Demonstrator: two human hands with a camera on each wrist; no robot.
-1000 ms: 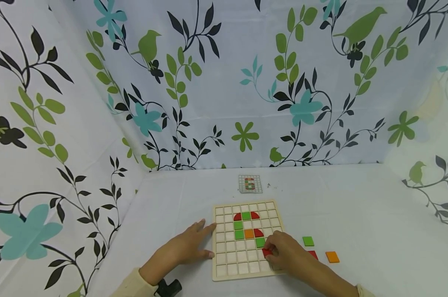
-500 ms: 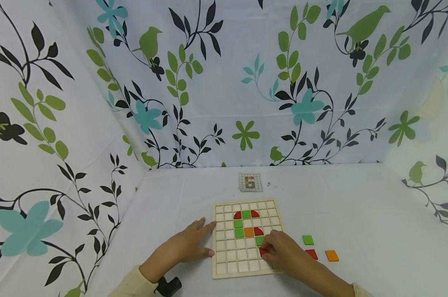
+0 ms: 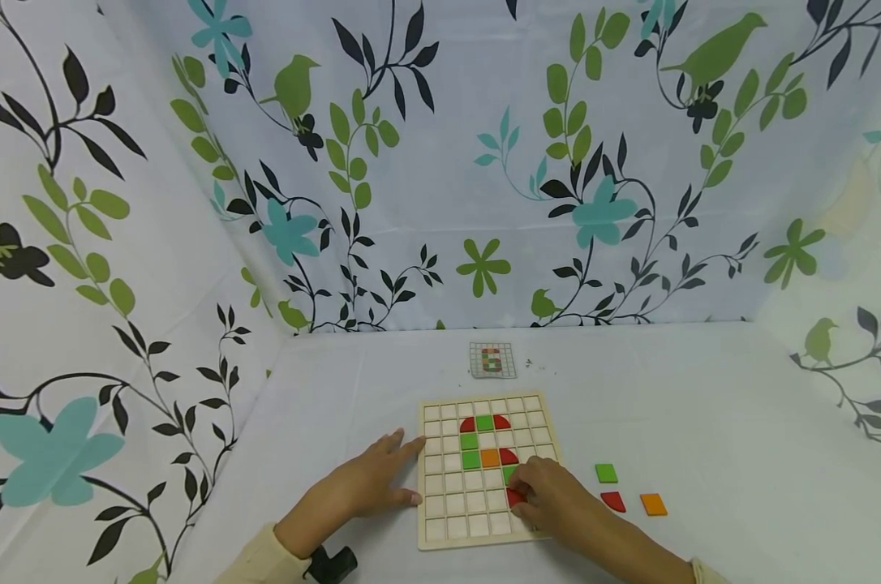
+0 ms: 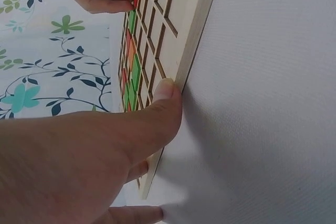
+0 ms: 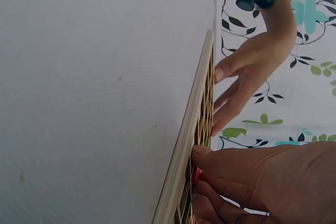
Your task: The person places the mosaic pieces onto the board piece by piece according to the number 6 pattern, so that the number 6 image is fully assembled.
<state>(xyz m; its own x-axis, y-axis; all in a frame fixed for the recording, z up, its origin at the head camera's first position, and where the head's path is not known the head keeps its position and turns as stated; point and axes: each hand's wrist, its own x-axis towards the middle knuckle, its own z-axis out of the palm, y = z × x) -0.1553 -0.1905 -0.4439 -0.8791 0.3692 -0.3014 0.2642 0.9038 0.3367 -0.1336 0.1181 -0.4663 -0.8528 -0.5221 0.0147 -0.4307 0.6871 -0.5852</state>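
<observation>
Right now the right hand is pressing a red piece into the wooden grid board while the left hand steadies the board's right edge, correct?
Not quite. The left hand steadies the wooden grid board at its left edge, not its right; the head view shows it. The rest holds: the right hand presses a red piece into the board.

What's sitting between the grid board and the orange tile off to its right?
In the head view, a green tile and a red tile lie on the cloth between the grid board and the orange tile.
</observation>
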